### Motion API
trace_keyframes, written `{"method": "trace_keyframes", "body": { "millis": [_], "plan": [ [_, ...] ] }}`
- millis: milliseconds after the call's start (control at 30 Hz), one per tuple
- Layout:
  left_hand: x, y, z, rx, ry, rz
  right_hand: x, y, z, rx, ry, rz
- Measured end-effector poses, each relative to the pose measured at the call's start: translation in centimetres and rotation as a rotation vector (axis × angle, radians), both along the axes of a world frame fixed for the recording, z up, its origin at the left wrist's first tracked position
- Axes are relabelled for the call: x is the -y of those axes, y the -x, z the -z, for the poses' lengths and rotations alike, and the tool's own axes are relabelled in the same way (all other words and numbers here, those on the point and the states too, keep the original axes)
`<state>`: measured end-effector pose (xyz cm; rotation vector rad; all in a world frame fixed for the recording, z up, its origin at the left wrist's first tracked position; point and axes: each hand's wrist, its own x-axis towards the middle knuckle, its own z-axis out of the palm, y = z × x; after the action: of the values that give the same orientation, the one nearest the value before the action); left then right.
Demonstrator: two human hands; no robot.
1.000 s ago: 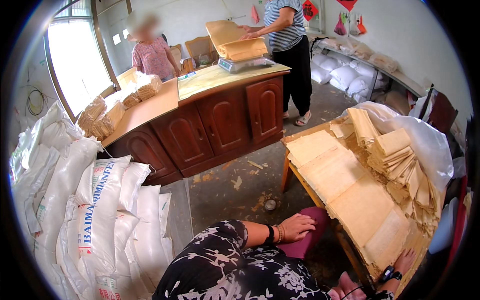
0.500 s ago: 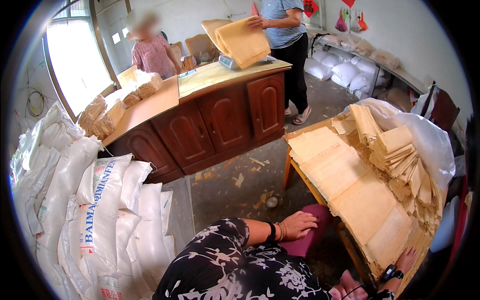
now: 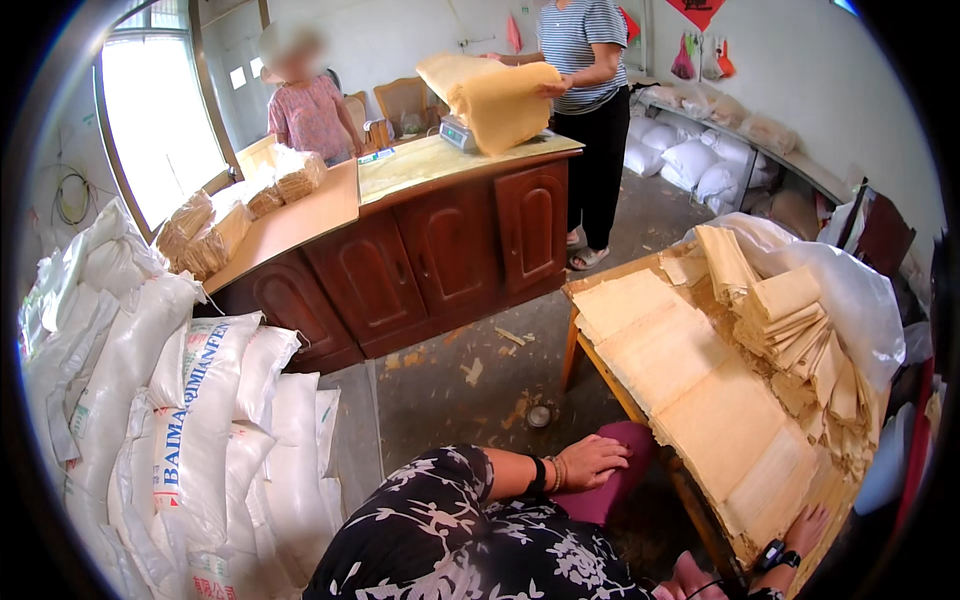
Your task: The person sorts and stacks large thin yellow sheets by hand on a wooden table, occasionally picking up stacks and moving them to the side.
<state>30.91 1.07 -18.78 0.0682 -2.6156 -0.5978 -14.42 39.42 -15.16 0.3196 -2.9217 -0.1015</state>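
A: State of the hands?

B: The left hand, lower centre of the frame, lies palm down on the knee, its fingers loosely extended. The right hand, lower right, is laid flat, fingers straight, on the wooden table. Whether its edge touches the large sheet I cannot tell.

A: Position of that sheet?

B: Right half of the frame, spread flat along the table's left side, with crease lines across it. Its near end is just beside the right hand.

A: Obstructions?

B: A pile of folded sheets takes up the right side of the table, close against the spread sheet. A clear plastic bag bulges at the pile's outer side.

A: Remaining surroundings?

B: White sacks are stacked at lower left. A red-brown cabinet crosses the upper centre, with wrapped bundles on its left end and a scale on its right. There, a person in a striped shirt holds a folded sheet over the scale; contact cannot be determined. Pale scraps litter the floor at centre.
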Motion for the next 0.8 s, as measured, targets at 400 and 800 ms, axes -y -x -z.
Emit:
{"method": "trace_keyframes", "body": {
  "millis": [400, 800],
  "plan": [
    [0.0, -0.2, 0.4, -0.051, 0.030, -0.013, 1.2, -1.7, -1.7, 0.054, -0.008, 0.057],
    [-0.1, -0.4, 0.0, -0.020, 0.014, -0.026, 1.2, -2.0, -1.9, 0.034, -0.005, 0.034]
  ]
}}
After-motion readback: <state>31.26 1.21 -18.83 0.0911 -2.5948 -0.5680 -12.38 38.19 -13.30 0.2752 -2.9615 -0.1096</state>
